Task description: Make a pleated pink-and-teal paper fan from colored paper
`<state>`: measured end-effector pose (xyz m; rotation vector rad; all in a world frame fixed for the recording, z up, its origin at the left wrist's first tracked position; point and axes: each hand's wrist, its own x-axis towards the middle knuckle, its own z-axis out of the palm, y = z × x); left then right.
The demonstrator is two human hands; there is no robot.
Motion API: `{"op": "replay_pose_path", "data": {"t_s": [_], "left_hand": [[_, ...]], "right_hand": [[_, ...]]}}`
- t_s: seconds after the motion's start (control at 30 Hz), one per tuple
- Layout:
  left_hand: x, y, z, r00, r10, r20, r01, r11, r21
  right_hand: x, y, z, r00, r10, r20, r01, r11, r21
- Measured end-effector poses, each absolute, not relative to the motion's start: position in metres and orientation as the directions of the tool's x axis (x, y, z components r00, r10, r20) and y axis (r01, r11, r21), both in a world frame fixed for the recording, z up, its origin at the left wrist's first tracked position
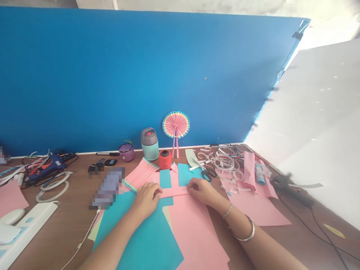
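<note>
A narrow folded strip of pink paper (pixel 174 192) stretches between my hands. My left hand (pixel 147 197) pinches its left end, and my right hand (pixel 203 190) pinches the right end. Below lie a large teal sheet (pixel 140 234) and a pink sheet (pixel 197 232), with smaller teal pieces (pixel 165 179) just behind the strip. A pleated pink paper piece with a striped edge (pixel 143 173) rests beyond my left hand. Scissors (pixel 206 171) with dark handles lie past my right hand, on another teal piece (pixel 187 172).
A round pleated paper fan (pixel 176 125) stands against the blue panel (pixel 112 82). Before it are a red thread spool (pixel 165 159), a teal flask (pixel 150 146) and a purple cup (pixel 126 153). Paper curls (pixel 225 163) lie right; a glue gun (pixel 47 167) and power strip (pixel 26 232) left.
</note>
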<state>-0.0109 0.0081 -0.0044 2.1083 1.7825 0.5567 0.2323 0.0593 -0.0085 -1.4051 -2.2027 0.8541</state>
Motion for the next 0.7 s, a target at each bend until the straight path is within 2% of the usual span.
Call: {"op": "replay_pose_path", "data": {"t_s": [0.13, 0.27, 0.37, 0.53, 0.7], "left_hand": [[-0.011, 0.008, -0.005, 0.172, 0.979, 0.106, 0.862, -0.202, 0.465], [-0.008, 0.006, -0.007, 0.291, 0.943, 0.162, 0.844, -0.333, 0.421], [-0.006, 0.004, -0.007, 0.354, 0.924, 0.142, 0.827, -0.38, 0.415], [-0.005, 0.002, -0.007, 0.369, 0.917, 0.153, 0.802, -0.398, 0.447], [0.0, 0.002, -0.009, 0.301, 0.939, 0.164, 0.819, -0.343, 0.461]], "right_hand": [[0.232, 0.063, -0.011, -0.425, 0.905, -0.006, 0.67, 0.31, -0.674], [0.234, 0.063, -0.011, -0.46, 0.888, -0.01, 0.654, 0.332, -0.68], [0.237, 0.062, -0.011, -0.496, 0.868, 0.007, 0.63, 0.365, -0.686], [0.238, 0.063, -0.012, -0.511, 0.859, 0.008, 0.631, 0.382, -0.675], [0.238, 0.062, -0.015, -0.528, 0.849, 0.036, 0.623, 0.415, -0.663]]}}
